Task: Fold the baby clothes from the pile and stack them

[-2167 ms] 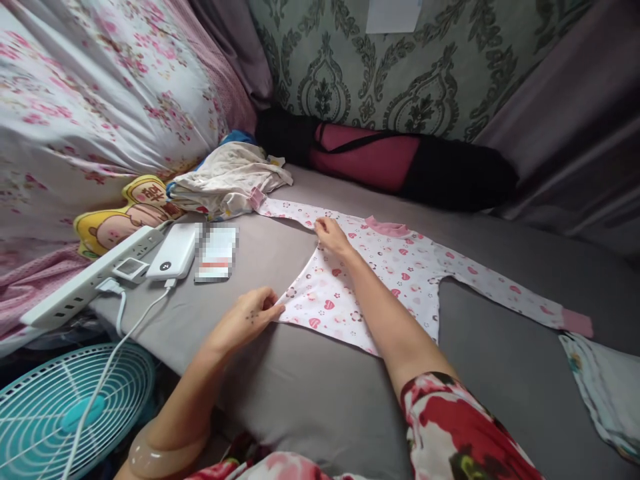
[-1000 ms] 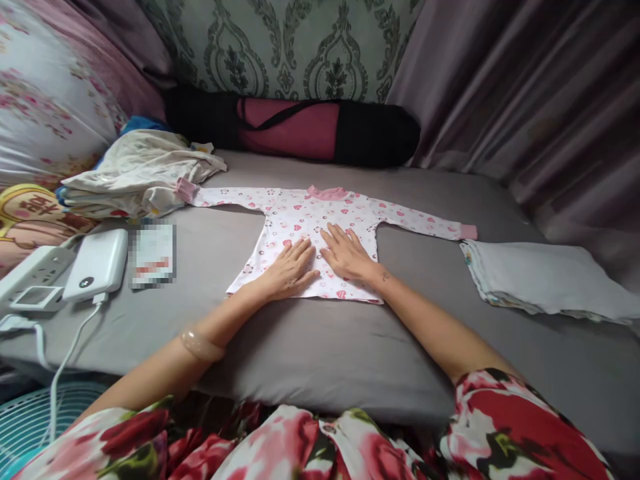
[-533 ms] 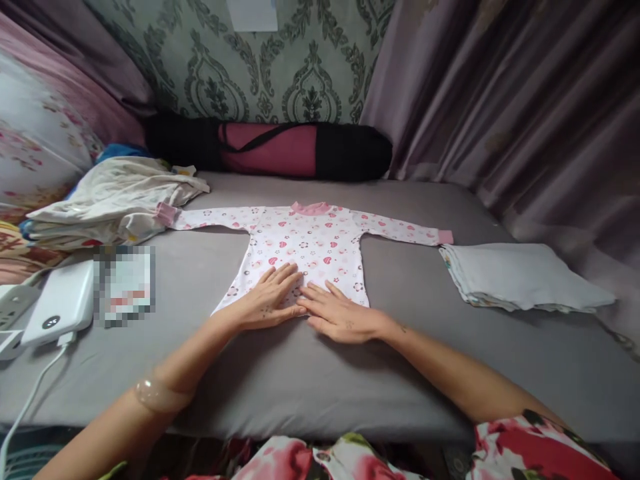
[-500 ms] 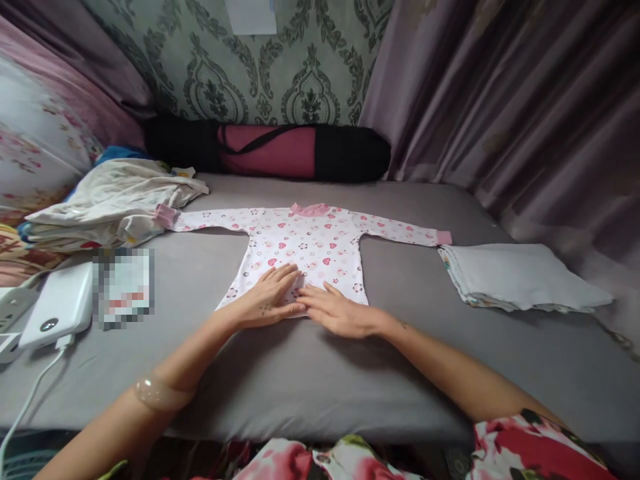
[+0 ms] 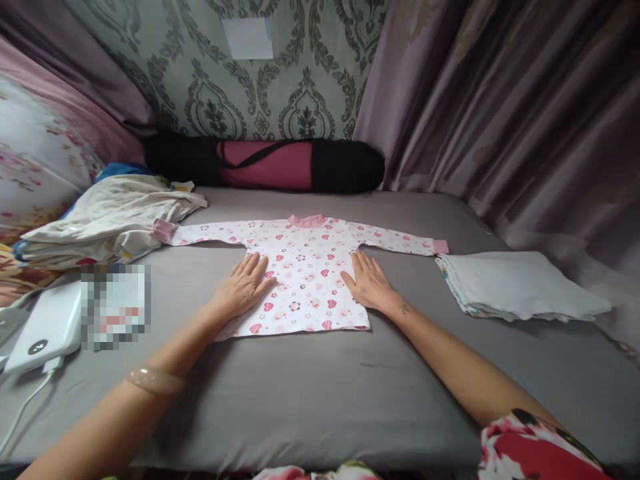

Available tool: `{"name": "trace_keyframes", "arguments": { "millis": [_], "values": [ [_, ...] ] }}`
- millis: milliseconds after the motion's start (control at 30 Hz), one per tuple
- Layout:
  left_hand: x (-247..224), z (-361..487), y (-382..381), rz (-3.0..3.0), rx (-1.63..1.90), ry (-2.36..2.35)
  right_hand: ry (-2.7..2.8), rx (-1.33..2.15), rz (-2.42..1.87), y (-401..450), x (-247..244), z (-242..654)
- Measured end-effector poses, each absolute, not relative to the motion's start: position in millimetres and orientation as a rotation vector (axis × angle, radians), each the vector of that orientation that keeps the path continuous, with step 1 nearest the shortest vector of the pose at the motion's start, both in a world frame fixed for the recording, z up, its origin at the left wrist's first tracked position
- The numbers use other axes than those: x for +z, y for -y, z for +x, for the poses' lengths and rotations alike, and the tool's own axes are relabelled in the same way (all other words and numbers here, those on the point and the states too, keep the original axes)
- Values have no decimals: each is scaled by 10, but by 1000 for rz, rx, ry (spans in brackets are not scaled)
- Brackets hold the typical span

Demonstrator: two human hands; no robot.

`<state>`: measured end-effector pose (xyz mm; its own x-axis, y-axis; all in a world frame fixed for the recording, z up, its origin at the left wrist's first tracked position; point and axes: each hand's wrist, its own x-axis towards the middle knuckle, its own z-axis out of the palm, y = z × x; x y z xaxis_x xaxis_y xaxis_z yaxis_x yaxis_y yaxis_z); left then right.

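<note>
A small white long-sleeved shirt (image 5: 303, 287) with pink hearts and flowers lies spread flat, its pink collar at the far side and both sleeves stretched outward. My left hand (image 5: 244, 285) rests flat on the shirt's left side, fingers stretched forward and thumb toward the middle. On the opposite side edge lies my right hand (image 5: 369, 280), palm down with its fingers extended. The shirt's left cuff touches a pile of clothes (image 5: 107, 217); the right cuff ends by a folded stack of white cloths (image 5: 520, 283).
The grey sheet (image 5: 300, 393) covers the surface. At the left are a white power bank (image 5: 47, 327) with a cable and a blurred-out item (image 5: 120, 307). A black and maroon long bag (image 5: 265, 163) lies along the wall. Curtains (image 5: 475, 100) hang at the right.
My hands were together near the shirt's lower middle. They have moved apart and forward to its two sides, leaving the shirt's centre and hem in sight. The view has tilted up slightly.
</note>
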<state>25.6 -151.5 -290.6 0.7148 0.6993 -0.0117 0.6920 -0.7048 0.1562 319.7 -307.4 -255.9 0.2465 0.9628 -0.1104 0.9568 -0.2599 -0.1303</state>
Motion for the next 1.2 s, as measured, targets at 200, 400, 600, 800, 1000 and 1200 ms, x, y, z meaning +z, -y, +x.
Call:
{"name": "trace_keyframes", "arguments": {
  "millis": [200,400,600,800,1000,1200],
  "values": [
    [-2445,425,1533,2833,159,-1114,1842,-8,-2414,2844,-2733,3296],
    [-2496,1038,1217,2830,195,-905,1937,265,-2287,2249,-2738,3138],
    [-2775,1366,760,2761,69,-1058,1775,338,-2457,1888,-2662,3268],
    [-2703,1499,754,2766,54,-1148,1843,157,-2383,1657,-2768,3128],
    [-2923,1609,578,2730,77,-1165,1864,289,-2375,1474,-2724,3088],
    [-3055,1594,334,2735,189,-1262,1730,206,-2407,1336,-2885,3218]
  ]
}}
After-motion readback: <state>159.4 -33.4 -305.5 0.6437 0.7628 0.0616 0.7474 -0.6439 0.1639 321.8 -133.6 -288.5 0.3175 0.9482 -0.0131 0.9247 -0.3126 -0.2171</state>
